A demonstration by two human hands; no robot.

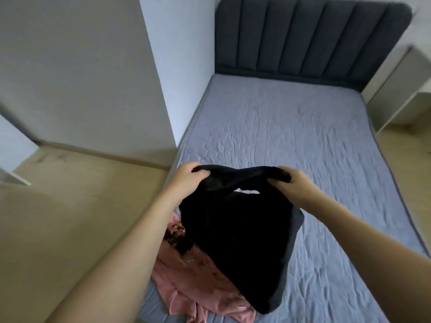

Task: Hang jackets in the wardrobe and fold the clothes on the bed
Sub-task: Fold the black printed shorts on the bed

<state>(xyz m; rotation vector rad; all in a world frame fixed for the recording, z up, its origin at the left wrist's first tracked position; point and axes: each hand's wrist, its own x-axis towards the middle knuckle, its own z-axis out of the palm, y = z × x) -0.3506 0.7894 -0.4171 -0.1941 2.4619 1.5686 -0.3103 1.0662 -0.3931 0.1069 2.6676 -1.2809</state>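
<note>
Both hands are lifted over the near end of the bed (291, 127) and each one grips the top edge of a black garment (235, 234). On the left hand (186, 180) the fingers are curled over the cloth at its left upper corner. On the right hand (289, 185) the fingers and thumb pinch the right upper corner in the same way. Between the 2 hands the edge of the garment sags a little, and a small gap in the cloth lets the sheet of the bed show through. The rest of the garment hangs down from the hands above the near left part of the bed; I cannot tell if its lower end touches the sheet.

Under and beside the black garment, at the near left corner of the bed, lies a pink garment (186, 283) with a dark pattern, crumpled on the sheet. The sheet is pale blue-grey and wrinkled. At the far end of the bed stands a dark padded headboard (310, 38). To the left of the bed there is a grey wall panel (77, 71) and a light wood floor (70, 206). To the right of the bed, near the headboard, stands a pale cabinet (401, 89).
</note>
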